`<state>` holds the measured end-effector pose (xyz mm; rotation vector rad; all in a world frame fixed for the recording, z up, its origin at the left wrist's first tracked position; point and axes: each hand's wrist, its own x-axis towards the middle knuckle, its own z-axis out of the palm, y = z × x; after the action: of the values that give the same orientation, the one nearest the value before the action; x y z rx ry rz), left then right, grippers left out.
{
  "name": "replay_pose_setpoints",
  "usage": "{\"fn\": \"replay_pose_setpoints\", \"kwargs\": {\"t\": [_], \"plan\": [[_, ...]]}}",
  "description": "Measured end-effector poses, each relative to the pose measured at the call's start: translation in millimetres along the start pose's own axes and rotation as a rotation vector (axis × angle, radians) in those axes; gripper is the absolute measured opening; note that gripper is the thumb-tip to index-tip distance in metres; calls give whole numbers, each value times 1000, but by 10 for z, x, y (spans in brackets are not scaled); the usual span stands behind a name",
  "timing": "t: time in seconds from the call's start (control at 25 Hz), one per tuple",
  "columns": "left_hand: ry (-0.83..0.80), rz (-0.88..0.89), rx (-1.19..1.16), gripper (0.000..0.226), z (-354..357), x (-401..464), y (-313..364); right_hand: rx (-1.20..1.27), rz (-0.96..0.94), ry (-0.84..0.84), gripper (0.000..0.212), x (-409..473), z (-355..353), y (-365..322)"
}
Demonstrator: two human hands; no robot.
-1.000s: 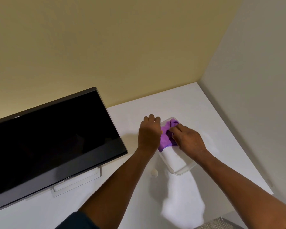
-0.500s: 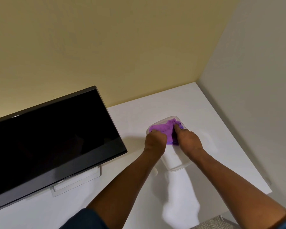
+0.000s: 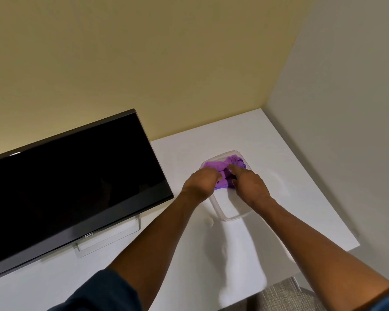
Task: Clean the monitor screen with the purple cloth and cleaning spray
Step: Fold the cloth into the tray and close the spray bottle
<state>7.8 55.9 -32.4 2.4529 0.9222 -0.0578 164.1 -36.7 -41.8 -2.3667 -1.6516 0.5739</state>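
White desk (image 3: 267,140), black monitor (image 3: 72,180) at left, screen dark. Clear plastic tub (image 3: 230,215) at right holds the purple cloth (image 3: 233,161), bunched at its far end. Left hand (image 3: 201,181) and right hand (image 3: 248,185) both pinch it. Cloth looks soft, light, floppy; grab a bunched fold. No spray visible.

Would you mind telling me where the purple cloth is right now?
In the head view, the purple cloth lies in the far end of a clear container on the white desk, right of the monitor, under both hands.
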Motion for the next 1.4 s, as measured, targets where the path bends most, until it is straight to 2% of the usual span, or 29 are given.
{"fn": "replay_pose_setpoints", "kwargs": {"t": [0.32, 0.44, 0.52, 0.76, 0.96, 1.12, 1.2, 1.32, 1.4], "plan": [[185, -2, -100, 31, -139, -761, -30, 267, -102, 193, 32, -546, 111, -483], [325, -51, -141, 27, -62, -1028, -102, 378, -67, 239, 36, -888, 227, -627], [346, -75, -155, 26, 32, -1187, -148, 395, -38, 250, 40, -1083, 363, -669], [211, -194, -188, 34, 316, -1586, -438, 434, -24, 232, 62, -1376, 641, -755], [122, -225, -109, 51, 461, -1613, -532, 418, -20, 209, 61, -1351, 797, -701], [84, -211, -112, 50, 560, -1535, -562, 412, -66, 212, 43, -1292, 900, -709], [133, -148, -90, 45, 575, -1512, -564, 399, -96, 222, 30, -1237, 927, -700], [418, 100, 26, 25, 709, -1496, -622, 362, -131, 219, 22, -1160, 958, -667], [441, 155, 112, 17, 752, -1464, -646, 350, -130, 206, 21, -1123, 994, -650]]}}
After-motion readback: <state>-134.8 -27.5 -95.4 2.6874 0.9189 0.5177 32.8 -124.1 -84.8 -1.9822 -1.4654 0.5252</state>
